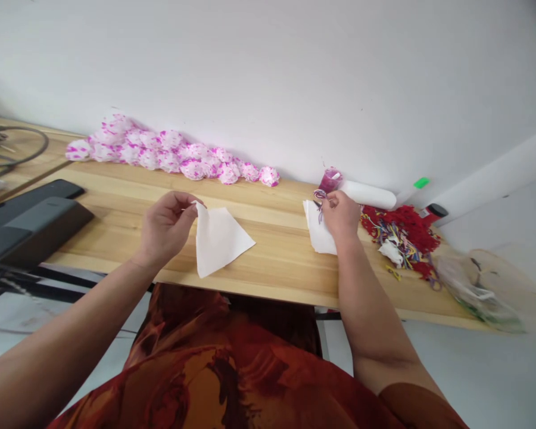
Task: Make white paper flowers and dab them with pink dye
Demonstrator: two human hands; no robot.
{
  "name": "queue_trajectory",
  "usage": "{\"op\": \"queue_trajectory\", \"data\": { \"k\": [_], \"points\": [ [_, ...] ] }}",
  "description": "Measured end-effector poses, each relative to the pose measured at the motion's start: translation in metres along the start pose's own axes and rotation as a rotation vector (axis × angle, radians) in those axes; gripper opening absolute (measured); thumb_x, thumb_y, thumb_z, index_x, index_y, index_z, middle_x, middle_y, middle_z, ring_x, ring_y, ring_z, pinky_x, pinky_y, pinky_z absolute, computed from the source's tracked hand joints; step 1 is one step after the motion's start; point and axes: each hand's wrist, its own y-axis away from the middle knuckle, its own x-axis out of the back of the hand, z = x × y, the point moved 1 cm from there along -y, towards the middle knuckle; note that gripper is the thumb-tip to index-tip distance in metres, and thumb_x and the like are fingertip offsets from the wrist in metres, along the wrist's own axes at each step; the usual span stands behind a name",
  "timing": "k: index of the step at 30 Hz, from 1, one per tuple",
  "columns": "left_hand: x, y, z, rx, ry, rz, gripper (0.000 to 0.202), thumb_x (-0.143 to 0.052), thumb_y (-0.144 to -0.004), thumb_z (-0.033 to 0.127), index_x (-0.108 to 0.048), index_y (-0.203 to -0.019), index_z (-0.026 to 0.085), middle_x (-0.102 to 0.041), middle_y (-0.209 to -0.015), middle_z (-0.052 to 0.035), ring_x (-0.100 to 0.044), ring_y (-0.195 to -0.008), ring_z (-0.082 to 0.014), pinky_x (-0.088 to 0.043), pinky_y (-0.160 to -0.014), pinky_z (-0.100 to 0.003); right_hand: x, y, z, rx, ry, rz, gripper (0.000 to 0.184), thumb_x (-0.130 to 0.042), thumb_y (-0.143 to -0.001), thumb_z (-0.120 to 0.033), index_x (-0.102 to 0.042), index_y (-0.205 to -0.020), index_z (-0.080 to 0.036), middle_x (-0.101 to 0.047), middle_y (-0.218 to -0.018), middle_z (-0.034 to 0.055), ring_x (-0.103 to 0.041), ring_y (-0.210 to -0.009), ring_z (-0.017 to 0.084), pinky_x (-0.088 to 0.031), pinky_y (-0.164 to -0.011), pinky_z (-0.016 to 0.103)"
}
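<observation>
My left hand (167, 227) pinches the upper corner of a thin white paper sheet (223, 241), whose lower part spreads over the wooden table. Over on the right, my right hand (340, 215) is closed with thumb and fingertips on a few strands of purple and white yarn (320, 199). It is above a stack of white paper sheets (318, 229), partly hidden by the hand and forearm. Just behind the fingers stands a small cup of purple-pink liquid (330, 179).
Pink-and-white paper balls (170, 152) are heaped along the wall. A white roll (368, 195) lies behind a pile of red and mixed yarn (402, 229). A clear plastic bag (477, 286) rests at the right edge. Dark grey devices (36, 226) stand at the left.
</observation>
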Motion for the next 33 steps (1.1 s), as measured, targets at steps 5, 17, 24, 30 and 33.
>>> {"op": "queue_trajectory", "data": {
  "k": [5,17,24,30,33],
  "points": [
    [0.001,0.001,0.002,-0.039,-0.176,-0.022,0.010,-0.066,-0.082,0.029,-0.065,-0.087,0.020,-0.069,-0.084,-0.0011,-0.066,-0.075,-0.0149,-0.050,-0.069,-0.027,0.001,0.003,-0.003,0.080,-0.065,0.051,0.034,-0.055,-0.085,-0.020,-0.064,-0.118,-0.020,-0.071,-0.113,0.0082,-0.062,-0.105,0.024,-0.043,-0.094,0.034],
    [-0.030,-0.007,0.047,-0.413,-0.426,-0.136,0.007,-0.063,-0.086,0.027,-0.065,-0.084,0.020,-0.066,-0.081,-0.0014,-0.060,-0.084,-0.0190,-0.048,-0.080,-0.032,0.014,0.079,-0.105,0.431,-0.839,-0.403,0.078,-0.077,-0.072,-0.050,-0.045,-0.138,-0.026,-0.062,-0.131,0.0087,-0.057,-0.122,0.023,-0.045,-0.097,0.036],
    [-0.023,0.012,0.049,-0.252,-0.292,-0.232,0.009,-0.060,-0.089,0.027,-0.064,-0.090,0.019,-0.068,-0.087,-0.0019,-0.063,-0.074,-0.0146,-0.051,-0.068,-0.027,0.001,0.116,-0.130,0.386,-0.579,-0.239,0.014,-0.062,-0.083,-0.024,-0.066,-0.096,-0.026,-0.072,-0.099,0.0002,-0.062,-0.100,0.021,-0.044,-0.094,0.036],
    [-0.007,0.023,0.021,-0.095,-0.079,-0.249,0.012,-0.058,-0.091,0.030,-0.057,-0.094,0.018,-0.069,-0.089,-0.0046,-0.066,-0.080,-0.0162,-0.053,-0.076,-0.030,0.005,0.111,-0.114,0.401,-0.468,-0.117,0.009,-0.058,-0.086,-0.022,-0.066,-0.086,-0.024,-0.072,-0.095,0.0017,-0.062,-0.099,0.023,-0.042,-0.094,0.038],
    [-0.003,0.027,0.011,-0.071,-0.026,-0.302,0.016,-0.060,-0.090,0.033,-0.055,-0.097,0.019,-0.069,-0.092,-0.0056,-0.066,-0.082,-0.0171,-0.053,-0.079,-0.031,0.008,0.118,-0.106,0.526,-0.511,-0.025,0.012,-0.056,-0.087,-0.019,-0.065,-0.093,-0.024,-0.071,-0.101,0.0037,-0.060,-0.106,0.023,-0.040,-0.097,0.039]
  ]
}}
